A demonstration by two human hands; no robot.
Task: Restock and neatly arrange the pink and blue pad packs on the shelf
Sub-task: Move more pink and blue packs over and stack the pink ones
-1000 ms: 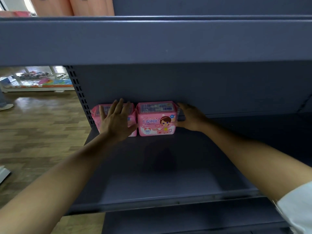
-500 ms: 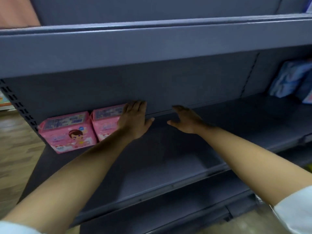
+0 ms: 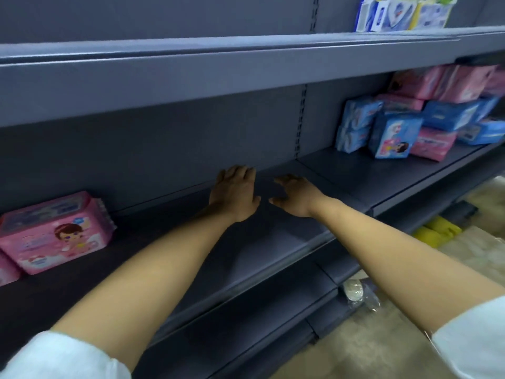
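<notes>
A pink pad pack point(image 3: 54, 232) stands upright at the left end of the grey shelf point(image 3: 246, 258), with the edge of a second pink pack point(image 3: 6, 270) at the frame's left border. Both hands hover over the bare middle of the shelf, holding nothing. My left hand point(image 3: 235, 194) has its fingers straight, reaching toward the back panel. My right hand point(image 3: 296, 196) is beside it with fingers spread and relaxed. A loose heap of blue pad packs point(image 3: 393, 136) and pink packs point(image 3: 433, 143) lies on the shelf section to the right.
An upper shelf point(image 3: 218, 69) overhangs the hands; white and blue boxes point(image 3: 396, 12) stand on it at the right. Lower shelves sit beneath. A plastic-wrapped item point(image 3: 355, 291) and something yellow point(image 3: 437, 231) lie on the floor at the right.
Both hands have left the pink packs and moved right along the shelf, empty. The view has swung right, bringing the heap of blue and pink packs into sight.
</notes>
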